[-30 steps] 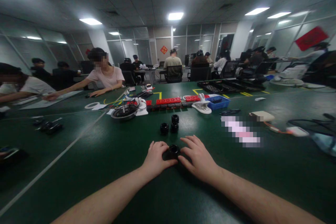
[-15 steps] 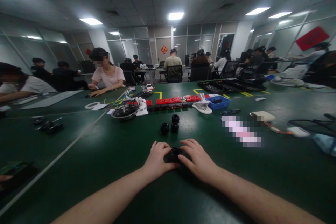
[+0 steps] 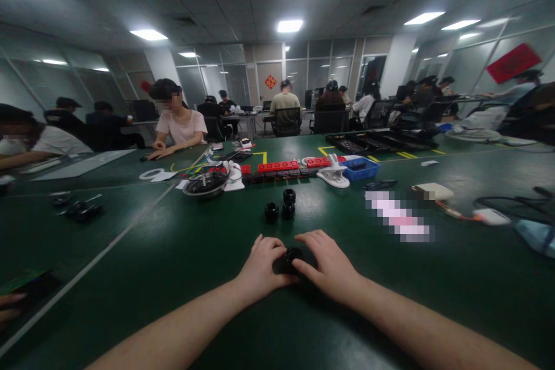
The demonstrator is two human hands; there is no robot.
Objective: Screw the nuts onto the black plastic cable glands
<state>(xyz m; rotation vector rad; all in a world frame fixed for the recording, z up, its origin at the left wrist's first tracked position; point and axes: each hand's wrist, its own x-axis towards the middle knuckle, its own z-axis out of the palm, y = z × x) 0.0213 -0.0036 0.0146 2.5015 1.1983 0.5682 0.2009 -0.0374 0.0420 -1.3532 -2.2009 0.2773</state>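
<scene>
Between my two hands, low over the green table [image 3: 208, 312], is a black round part [image 3: 293, 254] with a ring-like opening at its top. My left hand [image 3: 263, 265] curls round its left side, thumb low and fingers above. From the right, my right hand [image 3: 328, 261] grips it, with the thumb pressed against the front. My fingers and shadow hide its lower portion. Three similar black parts stand just beyond: one at left [image 3: 272, 211], one at right [image 3: 288, 210] and one behind [image 3: 289, 195].
Farther back are red-topped blocks in a row [image 3: 278, 166], a metal bowl [image 3: 203, 186], a white clip stand [image 3: 333, 176] and a blue tray [image 3: 362, 170]. Dark parts [image 3: 82, 207] lie at left; a white box with cable [image 3: 433, 191] at right. A person [image 3: 180, 124] sits across the table.
The black part has shifted slightly right and turned between my hands, its opening less face-on. My right hand's fingers have moved slightly. The three standing parts stay put.
</scene>
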